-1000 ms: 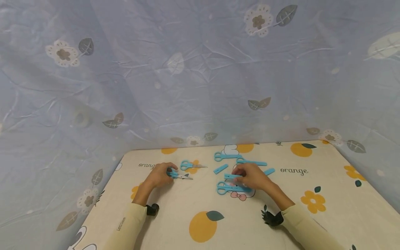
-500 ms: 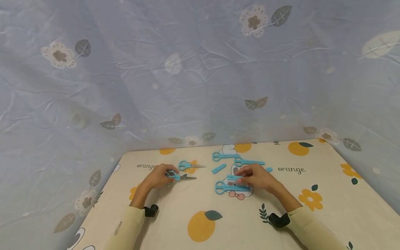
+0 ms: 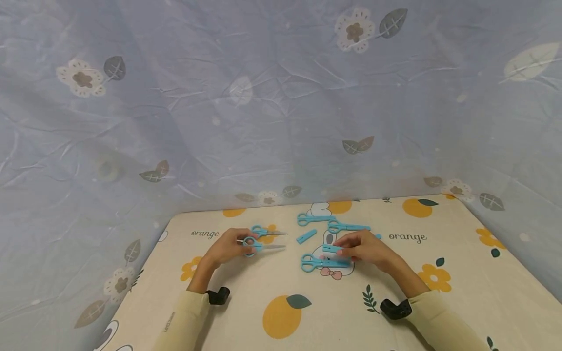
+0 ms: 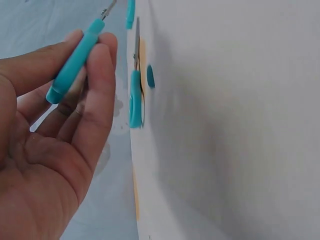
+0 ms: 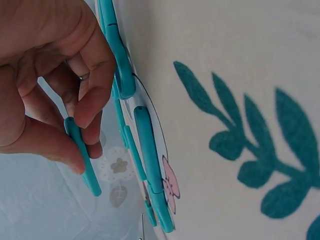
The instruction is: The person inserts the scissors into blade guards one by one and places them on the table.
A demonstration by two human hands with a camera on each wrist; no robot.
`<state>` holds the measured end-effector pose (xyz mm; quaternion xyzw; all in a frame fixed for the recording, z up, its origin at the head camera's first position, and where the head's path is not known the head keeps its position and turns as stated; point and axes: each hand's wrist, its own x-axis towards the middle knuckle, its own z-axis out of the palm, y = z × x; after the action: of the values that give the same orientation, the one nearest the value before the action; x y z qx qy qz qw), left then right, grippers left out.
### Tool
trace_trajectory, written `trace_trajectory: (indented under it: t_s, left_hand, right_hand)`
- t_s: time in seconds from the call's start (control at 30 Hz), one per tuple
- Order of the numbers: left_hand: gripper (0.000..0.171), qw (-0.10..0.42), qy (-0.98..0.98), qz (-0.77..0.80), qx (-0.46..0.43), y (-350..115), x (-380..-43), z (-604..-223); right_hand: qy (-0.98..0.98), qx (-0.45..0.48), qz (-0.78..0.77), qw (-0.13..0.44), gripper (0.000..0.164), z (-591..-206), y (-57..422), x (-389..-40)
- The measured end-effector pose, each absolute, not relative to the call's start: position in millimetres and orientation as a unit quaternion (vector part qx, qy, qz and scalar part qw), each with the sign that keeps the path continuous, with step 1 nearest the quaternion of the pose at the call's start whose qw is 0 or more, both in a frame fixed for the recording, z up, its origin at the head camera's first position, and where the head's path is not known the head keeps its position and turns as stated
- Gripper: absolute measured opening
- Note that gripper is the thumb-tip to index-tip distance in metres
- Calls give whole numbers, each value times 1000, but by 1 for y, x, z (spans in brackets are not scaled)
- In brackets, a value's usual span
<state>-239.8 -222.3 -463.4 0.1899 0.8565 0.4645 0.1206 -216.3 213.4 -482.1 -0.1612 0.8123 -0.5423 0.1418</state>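
My left hand (image 3: 229,246) pinches light-blue scissors (image 3: 250,246) by their handle loops, bare blades pointing right. In the left wrist view, thumb and fingers hold the handle of these scissors (image 4: 75,65) above the table. My right hand (image 3: 365,249) pinches a blue blade cap (image 3: 331,248), its end facing the scissors. The right wrist view has that cap (image 5: 82,150) between thumb and fingertips, off the cloth. Scissors and cap are apart. Below the right hand lie capped scissors (image 3: 326,263). Uncapped scissors (image 3: 260,231) lie just beyond the left hand.
Two more capped scissors, one pair (image 3: 315,219) and another pair (image 3: 350,227), lie farther back. A loose blue cap (image 3: 306,236) rests between the hands. Another blue piece (image 3: 378,236) is mostly hidden behind the right hand. A printed cloth (image 3: 237,312) covers the table; fabric (image 3: 263,122) hangs behind.
My left hand has carried the scissors to the right, and their blades point straighter towards the right hand. My right hand has shifted slightly right with the cap. The view has moved a little.
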Motion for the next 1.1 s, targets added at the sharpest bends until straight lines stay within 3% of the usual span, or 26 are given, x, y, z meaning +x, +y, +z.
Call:
trace_trajectory:
  t_s: [0.43,1.1]
  left_hand:
    - [39,146,820,517,199,-192,-243,-464]
    - [38,147,797,546,214,-154,-245,-466]
  right_hand:
    - [785,-137,-575,184,41,-482,219,-215]
    - [781,-110,-584,192,41,-479,221,-218]
